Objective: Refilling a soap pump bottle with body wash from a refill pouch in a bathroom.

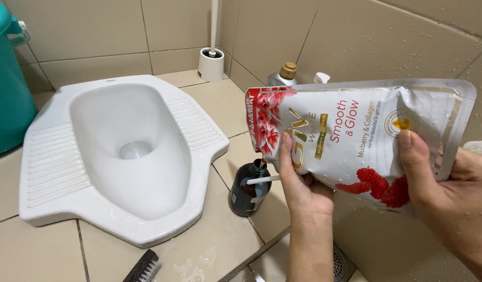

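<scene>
Fingers of both the left hand (pixel 299 180) and right hand (pixel 450 193) pinch a tilted refill pouch (pixel 356 141) over a dark bottle (pixel 247 190).

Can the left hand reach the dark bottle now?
Probably not at once: the left hand grips the refill pouch with the right hand. The dark bottle stands close beside it, unblocked.

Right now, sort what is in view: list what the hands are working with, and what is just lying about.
In use:
- left hand
- right hand
- refill pouch, held tilted by both hands
- dark bottle, open, under the pouch's corner

Lying about:
- squat toilet
- toilet brush holder
- teal bucket
- scrub brush
- floor drain
- gold-capped bottle
</scene>
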